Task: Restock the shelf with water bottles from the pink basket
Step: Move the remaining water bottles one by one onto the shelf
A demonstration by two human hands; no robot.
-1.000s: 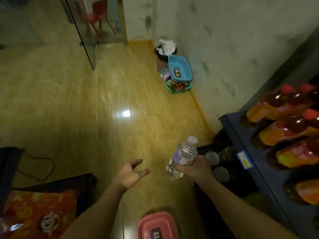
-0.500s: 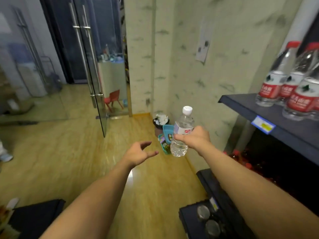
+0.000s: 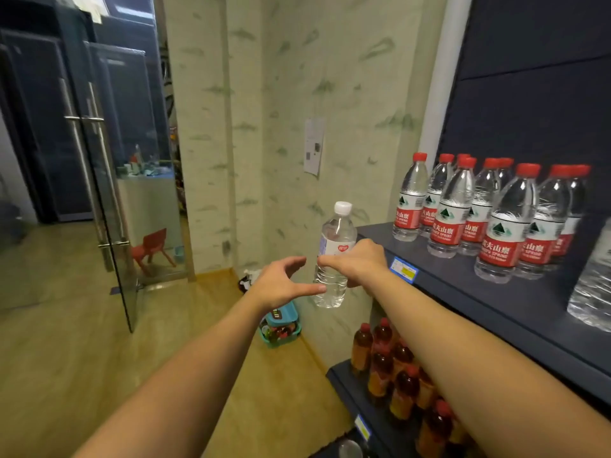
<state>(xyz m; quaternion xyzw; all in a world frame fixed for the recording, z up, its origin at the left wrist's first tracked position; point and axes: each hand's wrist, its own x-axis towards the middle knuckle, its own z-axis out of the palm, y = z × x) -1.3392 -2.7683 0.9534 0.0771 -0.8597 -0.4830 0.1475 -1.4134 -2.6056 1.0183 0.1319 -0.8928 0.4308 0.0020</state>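
The right hand (image 3: 355, 262) has its grip clamped round the water bottle (image 3: 332, 256), held upright just off the shelf (image 3: 463, 285) corner; the left hand (image 3: 284, 282) hovers spread; swinging in carelessly could topple the red-capped bottles (image 3: 453, 209).

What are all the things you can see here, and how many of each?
white-capped water bottle: one, clear, held upright in the air just left of the shelf edge
red-capped water bottles: about ten, clear with red labels, standing on the upper shelf
upper shelf: one, dark blue
tea bottles: several, amber with red caps, on the lower shelf
baskets: two, blue on green, on the floor by the wall
small chair: one, red, behind the glass door
glass door: one, open
left hand: open, thumb tip at the bottle
right hand: grips the bottle
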